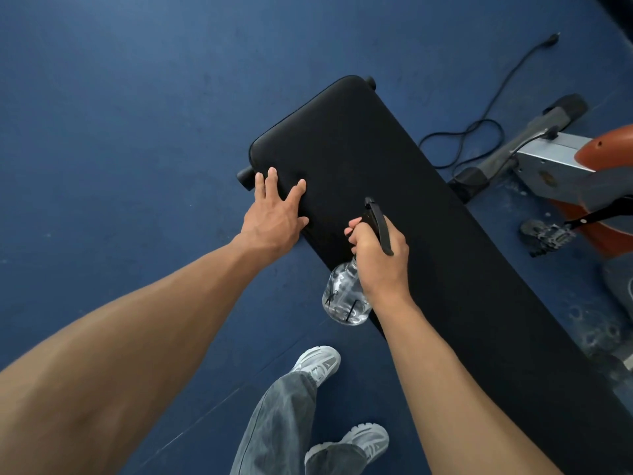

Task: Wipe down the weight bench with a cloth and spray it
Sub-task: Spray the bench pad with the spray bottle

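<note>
The black padded weight bench [359, 156] runs from the upper middle down to the lower right. My left hand [274, 214] rests flat on the pad's near left edge, fingers spread and straight. My right hand [376, 255] grips the neck of a clear spray bottle [344, 299] with a black trigger head [376, 217]; the nozzle points up along the bench top. The bottle's round body hangs just off the bench's left side. No cloth is visible in view.
Blue gym flooring [137, 97] surrounds the bench. An exercise bike [561, 159] with an orange flywheel cover and a pedal stands at the right. A black cable [479, 132] loops on the floor beside it. My feet in grey sneakers [318, 365] stand left of the bench.
</note>
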